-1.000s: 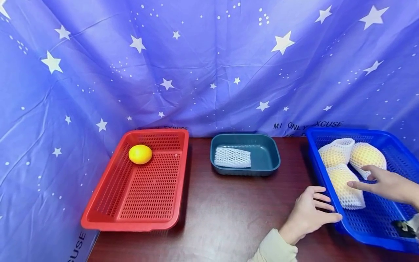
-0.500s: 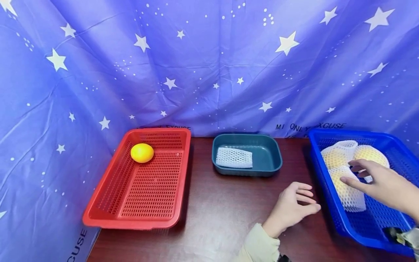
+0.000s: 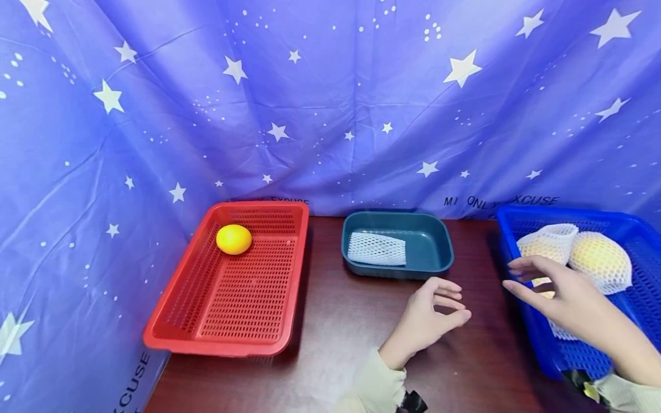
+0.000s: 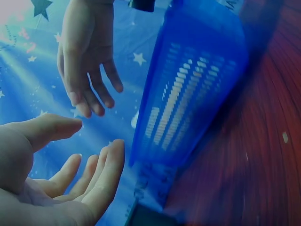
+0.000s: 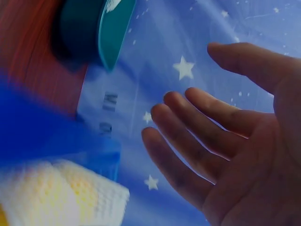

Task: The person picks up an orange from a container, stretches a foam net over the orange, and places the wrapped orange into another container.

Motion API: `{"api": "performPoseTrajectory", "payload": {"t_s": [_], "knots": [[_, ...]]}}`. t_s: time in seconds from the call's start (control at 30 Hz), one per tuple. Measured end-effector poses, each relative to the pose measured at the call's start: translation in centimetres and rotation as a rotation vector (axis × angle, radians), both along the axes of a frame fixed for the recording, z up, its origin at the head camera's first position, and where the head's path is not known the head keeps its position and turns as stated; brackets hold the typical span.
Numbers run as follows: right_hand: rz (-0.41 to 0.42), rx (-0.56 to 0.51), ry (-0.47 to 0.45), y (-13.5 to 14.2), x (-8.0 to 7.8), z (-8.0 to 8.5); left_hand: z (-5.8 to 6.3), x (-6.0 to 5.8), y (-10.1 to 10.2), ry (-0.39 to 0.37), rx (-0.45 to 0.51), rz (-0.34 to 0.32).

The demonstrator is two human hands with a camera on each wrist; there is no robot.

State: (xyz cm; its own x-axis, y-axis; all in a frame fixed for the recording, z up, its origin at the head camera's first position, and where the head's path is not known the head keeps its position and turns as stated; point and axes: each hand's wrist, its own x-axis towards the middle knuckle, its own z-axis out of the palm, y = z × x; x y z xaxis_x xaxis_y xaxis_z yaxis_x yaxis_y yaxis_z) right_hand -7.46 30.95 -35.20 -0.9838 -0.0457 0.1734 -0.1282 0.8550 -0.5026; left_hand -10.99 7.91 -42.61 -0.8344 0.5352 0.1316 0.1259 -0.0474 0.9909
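Both hands look empty, fingers loosely bent: left hand (image 3: 426, 324) above the table (image 3: 335, 321), right hand (image 3: 573, 298) by the blue basket (image 3: 583, 213). Netted fruits (image 3: 599, 257) crowd inside; I'd judge a grip on loose netting could let one slip.

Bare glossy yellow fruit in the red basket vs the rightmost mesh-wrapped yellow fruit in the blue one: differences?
Cover: the bare glossy yellow fruit is unwrapped; the rightmost mesh-wrapped yellow fruit sits in a white mesh sleeve.
Colour: the bare fruit shows deep yellow; the wrapped fruit looks paler through its mesh.
Place: the bare fruit lies in the red perforated plastic basket; the wrapped fruit in the blue perforated plastic basket.
Shared: both rounded.
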Motion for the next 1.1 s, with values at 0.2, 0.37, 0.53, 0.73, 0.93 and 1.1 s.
{"api": "performPoseTrajectory", "payload": {"t_s": [0.2,0.37,0.53,0.73,0.93,1.1], "knots": [[0.052,-0.128,0.085,-2.5,-0.4,-1.6,-0.4,-0.8,-2.9,-0.003,-0.008,0.03],[0.076,-0.204,0.105,-4.2,-0.9,-3.2,-0.5,-1.3,-4.5,-0.027,-0.002,0.062],[0.061,-0.218,0.112,-5.5,-1.4,-4.5,-0.7,-1.8,-5.9,-0.02,-0.02,0.092],[0.078,-0.277,0.084,-7.0,-2.0,-5.7,-1.0,-2.3,-7.1,-0.02,-0.042,0.109],[0.121,-0.356,0.066,-8.9,-3.1,-6.6,-0.9,-2.8,-7.9,-0.031,-0.038,0.139],[0.154,-0.372,0.052,-10.2,-3.9,-7.0,-0.6,-3.3,-8.6,-0.026,-0.053,0.172]]}}
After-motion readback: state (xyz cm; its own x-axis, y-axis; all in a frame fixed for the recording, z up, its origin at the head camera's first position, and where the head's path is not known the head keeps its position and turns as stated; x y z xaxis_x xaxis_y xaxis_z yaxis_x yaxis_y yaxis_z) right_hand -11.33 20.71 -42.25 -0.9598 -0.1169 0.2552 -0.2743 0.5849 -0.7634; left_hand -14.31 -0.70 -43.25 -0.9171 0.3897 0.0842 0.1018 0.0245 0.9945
